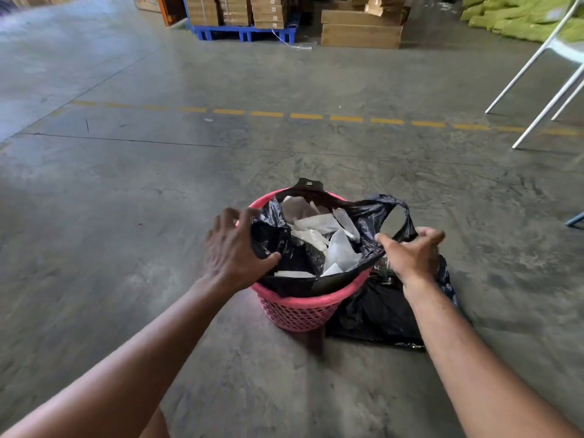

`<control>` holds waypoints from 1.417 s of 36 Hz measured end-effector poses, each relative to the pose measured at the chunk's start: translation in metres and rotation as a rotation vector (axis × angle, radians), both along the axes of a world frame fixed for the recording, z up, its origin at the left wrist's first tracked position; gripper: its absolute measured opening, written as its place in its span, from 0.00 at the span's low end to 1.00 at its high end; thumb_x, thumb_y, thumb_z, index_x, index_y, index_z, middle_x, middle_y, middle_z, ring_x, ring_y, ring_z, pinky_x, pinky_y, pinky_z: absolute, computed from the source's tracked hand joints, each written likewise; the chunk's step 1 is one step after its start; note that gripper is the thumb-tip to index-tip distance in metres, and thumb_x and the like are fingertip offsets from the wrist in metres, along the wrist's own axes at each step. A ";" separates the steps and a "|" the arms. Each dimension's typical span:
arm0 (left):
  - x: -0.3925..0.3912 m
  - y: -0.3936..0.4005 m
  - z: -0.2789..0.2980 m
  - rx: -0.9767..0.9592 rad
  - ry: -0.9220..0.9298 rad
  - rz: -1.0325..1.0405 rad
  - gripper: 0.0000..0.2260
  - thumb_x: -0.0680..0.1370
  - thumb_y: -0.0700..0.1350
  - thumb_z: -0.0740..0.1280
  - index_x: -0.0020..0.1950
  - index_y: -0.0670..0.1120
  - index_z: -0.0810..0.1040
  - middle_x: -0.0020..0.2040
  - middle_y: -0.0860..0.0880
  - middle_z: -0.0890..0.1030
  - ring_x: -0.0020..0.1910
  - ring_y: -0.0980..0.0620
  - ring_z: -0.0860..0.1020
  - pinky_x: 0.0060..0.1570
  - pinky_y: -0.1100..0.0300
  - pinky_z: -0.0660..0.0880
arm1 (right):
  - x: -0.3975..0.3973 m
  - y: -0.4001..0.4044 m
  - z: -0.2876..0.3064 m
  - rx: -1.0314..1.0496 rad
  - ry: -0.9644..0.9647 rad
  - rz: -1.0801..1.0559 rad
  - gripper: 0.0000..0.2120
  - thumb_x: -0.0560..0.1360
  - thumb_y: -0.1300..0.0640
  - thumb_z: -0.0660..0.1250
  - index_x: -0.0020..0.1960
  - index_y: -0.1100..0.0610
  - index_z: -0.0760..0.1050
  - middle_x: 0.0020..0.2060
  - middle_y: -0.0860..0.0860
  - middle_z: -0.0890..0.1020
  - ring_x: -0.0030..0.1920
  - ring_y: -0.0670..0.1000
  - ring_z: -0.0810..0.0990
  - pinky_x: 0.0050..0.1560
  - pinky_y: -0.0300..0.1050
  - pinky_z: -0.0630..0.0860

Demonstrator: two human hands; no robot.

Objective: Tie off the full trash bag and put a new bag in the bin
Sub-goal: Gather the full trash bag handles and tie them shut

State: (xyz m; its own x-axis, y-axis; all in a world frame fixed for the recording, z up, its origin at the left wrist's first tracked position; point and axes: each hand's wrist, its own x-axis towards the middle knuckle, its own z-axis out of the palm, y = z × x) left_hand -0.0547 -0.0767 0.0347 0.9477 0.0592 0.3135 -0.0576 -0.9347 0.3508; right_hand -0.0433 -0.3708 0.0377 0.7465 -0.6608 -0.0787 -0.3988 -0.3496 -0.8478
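on a scuffed grey concrete floor [158, 279] crossed by a dashed yellow line [306, 116], a pink plastic mesh bin [297, 314] holds a black plastic bag [278, 241] stuffed with white paper scraps [319, 229]. the left hand [232, 248] grips the bag's left edge; the right hand [414, 252] pinches its right handle. another black bag [379, 314] lies beside the bin. stacked cardboard boxes [361, 30] stand beyond.

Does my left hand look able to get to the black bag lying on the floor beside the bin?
Probably not directly. The spare black bag lies right of the pink bin, under the right hand. The left hand would have to cross the bin.
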 end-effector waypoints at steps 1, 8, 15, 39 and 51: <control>0.007 -0.005 0.001 0.156 0.048 -0.066 0.40 0.59 0.66 0.74 0.68 0.57 0.69 0.61 0.47 0.69 0.60 0.45 0.70 0.58 0.49 0.71 | 0.003 -0.004 0.006 -0.017 -0.012 -0.028 0.34 0.63 0.48 0.78 0.61 0.56 0.65 0.53 0.56 0.78 0.47 0.57 0.75 0.46 0.47 0.68; 0.048 -0.006 0.011 0.691 0.260 -0.292 0.13 0.72 0.54 0.65 0.54 0.55 0.82 0.58 0.50 0.79 0.65 0.46 0.72 0.59 0.47 0.66 | 0.031 -0.030 0.035 0.302 -0.160 0.215 0.06 0.68 0.60 0.72 0.32 0.56 0.80 0.33 0.54 0.83 0.38 0.53 0.78 0.42 0.46 0.73; 0.055 0.019 0.032 -0.491 0.450 -0.184 0.12 0.70 0.54 0.63 0.41 0.49 0.83 0.42 0.47 0.83 0.45 0.48 0.79 0.46 0.55 0.73 | 0.028 -0.037 0.055 0.729 -0.125 0.368 0.03 0.73 0.61 0.70 0.40 0.57 0.78 0.26 0.51 0.81 0.31 0.50 0.80 0.41 0.43 0.76; 0.081 0.082 0.090 -0.630 0.510 0.070 0.11 0.79 0.45 0.71 0.41 0.39 0.80 0.31 0.44 0.77 0.34 0.45 0.83 0.43 0.54 0.81 | 0.048 -0.018 0.065 0.451 -0.200 0.388 0.07 0.72 0.62 0.71 0.36 0.58 0.78 0.22 0.50 0.76 0.26 0.52 0.73 0.40 0.47 0.72; 0.093 -0.033 0.057 -1.147 0.320 -0.453 0.08 0.75 0.36 0.64 0.47 0.44 0.83 0.52 0.44 0.83 0.47 0.46 0.78 0.43 0.61 0.75 | 0.046 0.033 0.088 -0.504 -0.205 0.868 0.04 0.71 0.51 0.72 0.40 0.50 0.80 0.36 0.44 0.80 0.36 0.43 0.79 0.39 0.40 0.74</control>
State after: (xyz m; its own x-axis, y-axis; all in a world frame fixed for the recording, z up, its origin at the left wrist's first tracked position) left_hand 0.0380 -0.1092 0.0920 0.9776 -0.2039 0.0524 -0.0548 -0.0061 0.9985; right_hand 0.0029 -0.3380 0.1258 0.9511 0.1927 0.2414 0.2972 -0.7832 -0.5461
